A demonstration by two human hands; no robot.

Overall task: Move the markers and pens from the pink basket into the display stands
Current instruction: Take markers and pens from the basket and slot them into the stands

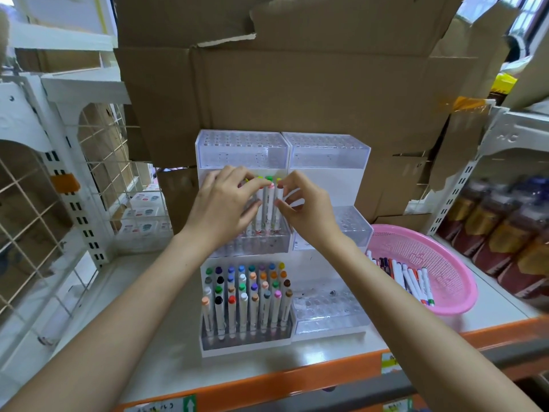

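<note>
A tiered clear display stand (242, 150) stands on the shelf. Its front left tier (246, 340) is full of several white markers with coloured caps. In the middle left tier (255, 242) stand a few white markers (269, 203) with green and yellow caps. My left hand (221, 203) curls its fingers round these markers from the left. My right hand (309, 208) pinches the rightmost marker near its top. The pink basket (439, 254) sits at the right and holds several white pens (413, 279).
Brown cardboard boxes (297, 84) rise behind the stand. A white wire rack (98, 162) stands to the left, shelves with dark packets (505, 233) to the right. The right-hand stand tiers (326, 307) hold no markers. An orange shelf edge (297, 379) runs along the front.
</note>
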